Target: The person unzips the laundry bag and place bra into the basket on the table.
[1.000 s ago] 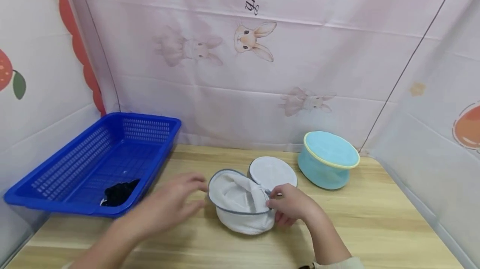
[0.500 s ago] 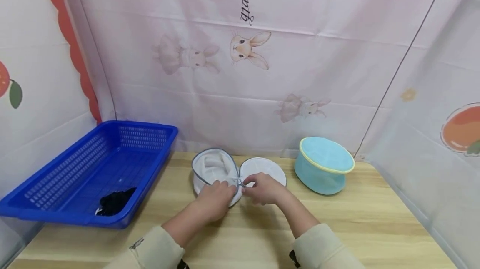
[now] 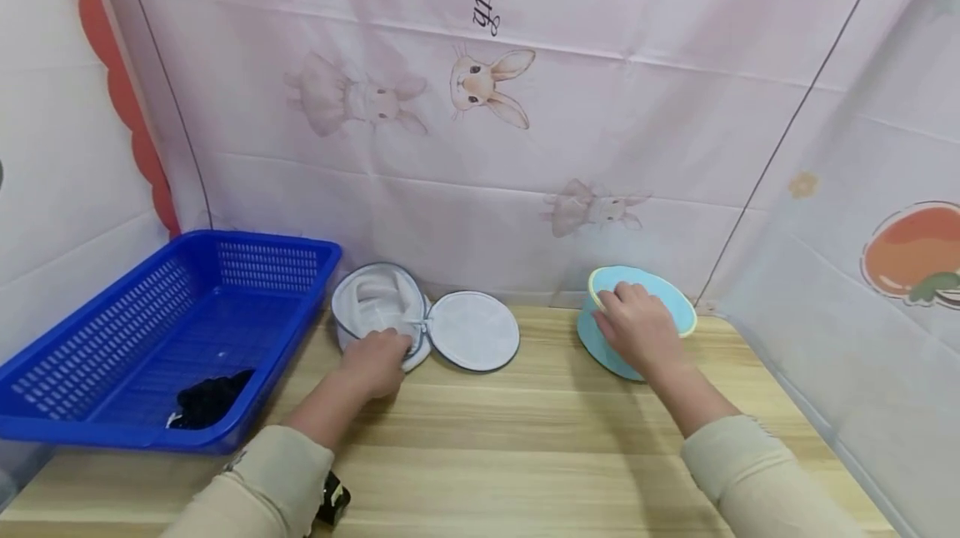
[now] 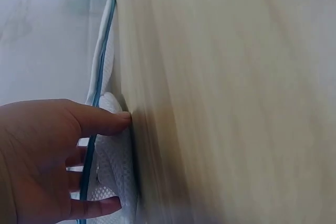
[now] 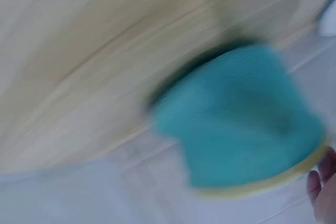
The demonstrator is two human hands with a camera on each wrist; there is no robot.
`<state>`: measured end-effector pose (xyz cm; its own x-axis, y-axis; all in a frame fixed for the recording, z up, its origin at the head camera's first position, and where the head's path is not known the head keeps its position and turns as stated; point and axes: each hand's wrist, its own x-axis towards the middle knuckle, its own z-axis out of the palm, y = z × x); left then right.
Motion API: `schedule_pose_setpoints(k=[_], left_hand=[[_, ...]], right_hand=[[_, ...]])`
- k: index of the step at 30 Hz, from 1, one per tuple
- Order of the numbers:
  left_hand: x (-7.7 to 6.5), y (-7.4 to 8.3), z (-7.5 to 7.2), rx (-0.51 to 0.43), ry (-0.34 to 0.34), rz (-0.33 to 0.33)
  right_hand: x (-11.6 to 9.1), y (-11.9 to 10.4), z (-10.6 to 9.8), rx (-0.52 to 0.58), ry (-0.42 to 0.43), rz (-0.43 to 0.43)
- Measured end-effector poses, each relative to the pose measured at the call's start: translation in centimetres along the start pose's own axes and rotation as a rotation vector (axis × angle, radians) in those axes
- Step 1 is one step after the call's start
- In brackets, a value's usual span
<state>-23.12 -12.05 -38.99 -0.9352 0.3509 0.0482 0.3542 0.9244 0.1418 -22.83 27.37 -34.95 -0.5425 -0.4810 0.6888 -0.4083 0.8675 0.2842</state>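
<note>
White mesh laundry pouch (image 3: pixel 378 309) sits unzipped near the back of the wooden surface (image 3: pixel 525 446), just beside the blue basket (image 3: pixel 97 405); its round lid flap (image 3: pixel 472 330) lies flat to the right, hinged at the zipper. The left hand (image 3: pixel 375 363) rests on the pouch's front rim, and the left wrist view shows the fingers (image 4: pixel 100 121) lying fairly straight against the mesh wall rather than curled round it. Inside, the pouch shows only folds of its own white lining. The basket holds a small black garment (image 3: pixel 206 396) in its near corner. Farther right, the right hand (image 3: pixel 633 326) lies on top of the teal mesh pouch (image 3: pixel 600 346), which has a yellow rim and is closed; whether the fingers grip the rim I cannot tell. Half a second ago both hands met at the white pouch's zipper; now the right has crossed to the teal one, and the white pouch lies farther back and left. A rabbit-print curtain (image 3: pixel 525 105) hangs behind.
</note>
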Motion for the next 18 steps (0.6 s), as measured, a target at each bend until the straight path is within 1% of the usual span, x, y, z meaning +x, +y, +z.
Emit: schedule_pose_setpoints(k=[2,4,8,10,13,15,18], left_hand=[[-0.1,-0.6,-0.3,-0.015,-0.001,-0.011],[-0.3,-0.9,-0.6,-0.028,-0.008,-0.021],[-0.6,-0.9,-1.0,-0.043,-0.019,-0.023],[-0.8,-0.7,-1.1,-0.034,-0.015,-0.022],[-1.1,-0.2,-1.4,-0.002,0.004,-0.029],[-1.5,0.3,-1.8,0.019,0.026,-0.032],[-2.1,1.3,-2.6,0.038,0.07,-0.012]], right_hand=[[-1.1,1.7,0.1,-0.049,0.027,-0.06],[-2.0,2.8,0.2,-0.063,0.039,-0.117],[-3.0,3.4,0.4,-0.027,0.058,-0.212],[-3.1,3.2,0.4,0.007,0.068,-0.243],[-3.0,2.2,0.1,0.054,0.067,-0.279],[-2.8,1.1,-0.3,0.08,0.071,-0.301],[-2.3,-0.8,-1.2,0.108,0.085,-0.327]])
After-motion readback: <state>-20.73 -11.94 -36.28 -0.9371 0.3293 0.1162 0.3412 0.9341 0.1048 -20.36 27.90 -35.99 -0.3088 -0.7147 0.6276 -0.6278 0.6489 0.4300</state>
